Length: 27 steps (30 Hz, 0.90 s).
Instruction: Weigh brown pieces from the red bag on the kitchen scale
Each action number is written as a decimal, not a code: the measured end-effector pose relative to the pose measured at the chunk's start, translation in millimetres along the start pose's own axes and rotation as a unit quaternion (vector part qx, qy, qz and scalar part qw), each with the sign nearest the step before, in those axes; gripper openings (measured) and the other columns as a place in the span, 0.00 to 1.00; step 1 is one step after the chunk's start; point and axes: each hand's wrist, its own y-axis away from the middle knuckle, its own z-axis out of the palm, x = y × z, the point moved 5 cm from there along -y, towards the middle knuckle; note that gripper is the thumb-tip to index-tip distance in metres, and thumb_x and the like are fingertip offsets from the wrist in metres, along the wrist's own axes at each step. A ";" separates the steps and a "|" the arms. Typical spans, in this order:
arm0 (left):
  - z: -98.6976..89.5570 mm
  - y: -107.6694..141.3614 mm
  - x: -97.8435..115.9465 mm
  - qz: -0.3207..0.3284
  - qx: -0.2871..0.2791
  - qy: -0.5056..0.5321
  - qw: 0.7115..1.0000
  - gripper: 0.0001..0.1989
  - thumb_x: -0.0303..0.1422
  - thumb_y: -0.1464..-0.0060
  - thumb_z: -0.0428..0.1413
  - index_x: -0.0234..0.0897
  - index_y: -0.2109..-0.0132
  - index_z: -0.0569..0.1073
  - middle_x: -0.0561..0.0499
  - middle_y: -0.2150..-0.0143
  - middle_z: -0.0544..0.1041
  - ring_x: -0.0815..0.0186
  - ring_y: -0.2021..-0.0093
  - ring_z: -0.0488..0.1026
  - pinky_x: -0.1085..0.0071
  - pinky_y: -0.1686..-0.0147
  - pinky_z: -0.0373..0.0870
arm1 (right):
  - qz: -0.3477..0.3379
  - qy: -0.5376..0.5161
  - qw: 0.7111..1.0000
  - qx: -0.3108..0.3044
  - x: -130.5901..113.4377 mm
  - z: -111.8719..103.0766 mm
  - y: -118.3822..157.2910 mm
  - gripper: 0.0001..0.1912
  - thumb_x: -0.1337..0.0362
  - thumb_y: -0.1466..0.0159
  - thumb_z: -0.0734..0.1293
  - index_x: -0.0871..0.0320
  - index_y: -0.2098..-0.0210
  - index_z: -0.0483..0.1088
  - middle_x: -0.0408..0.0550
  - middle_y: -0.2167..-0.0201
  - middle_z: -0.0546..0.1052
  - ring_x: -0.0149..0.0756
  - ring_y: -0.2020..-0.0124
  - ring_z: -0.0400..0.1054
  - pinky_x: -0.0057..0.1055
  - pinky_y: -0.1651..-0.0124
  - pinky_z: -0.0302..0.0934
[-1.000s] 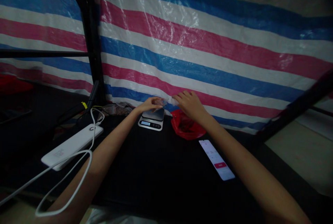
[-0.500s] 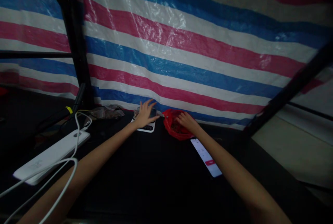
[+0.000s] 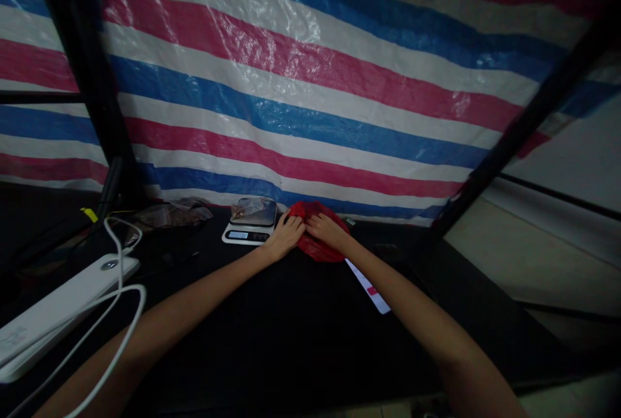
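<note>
A red plastic bag lies at the back of the black table, with both hands at its mouth. My left hand grips the bag's left edge, fingers curled. My right hand is closed on the bag's upper part, close beside the left one. What the bag holds is hidden. Just left of my left hand stands a small digital scale with a lit display. On its plate rests a clear plastic bag with small brownish contents.
A phone with a lit screen lies partly under my right forearm. At left are a white power strip with a looping white cable and a clear bag of brown bits. A striped tarp hangs behind the table.
My left hand has moved right, from over the scale to the red bag. My right hand has come out of the bag's opening onto its edge. The view has shifted right.
</note>
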 end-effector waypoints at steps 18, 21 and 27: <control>-28.2 2.7 -34.6 0.087 -0.004 0.029 0.996 0.21 0.46 0.50 0.51 0.33 0.56 0.65 0.45 0.53 0.67 0.59 0.51 0.60 0.57 0.45 0.45 | 0.176 -0.545 0.816 0.072 -5.3 34.0 -8.8 0.14 0.69 0.43 0.61 0.60 0.56 0.64 0.50 0.59 0.74 0.34 0.60 0.69 0.30 0.57 0.62; -28.7 18.4 -32.9 0.154 -0.028 0.033 0.987 0.22 0.48 0.50 0.49 0.33 0.56 0.65 0.45 0.55 0.67 0.59 0.52 0.61 0.58 0.47 0.47 | 0.163 -0.680 0.708 0.101 -3.6 30.6 -1.4 0.21 0.65 0.48 0.67 0.60 0.55 0.63 0.51 0.57 0.73 0.35 0.57 0.68 0.33 0.53 0.62; -42.1 42.6 -15.6 0.278 -0.064 0.043 0.958 0.20 0.46 0.47 0.47 0.34 0.58 0.67 0.44 0.60 0.69 0.61 0.59 0.64 0.65 0.53 0.55 | 0.189 -0.746 0.624 0.133 13.9 13.8 9.1 0.24 0.64 0.53 0.71 0.60 0.58 0.66 0.51 0.58 0.73 0.37 0.56 0.67 0.40 0.49 0.58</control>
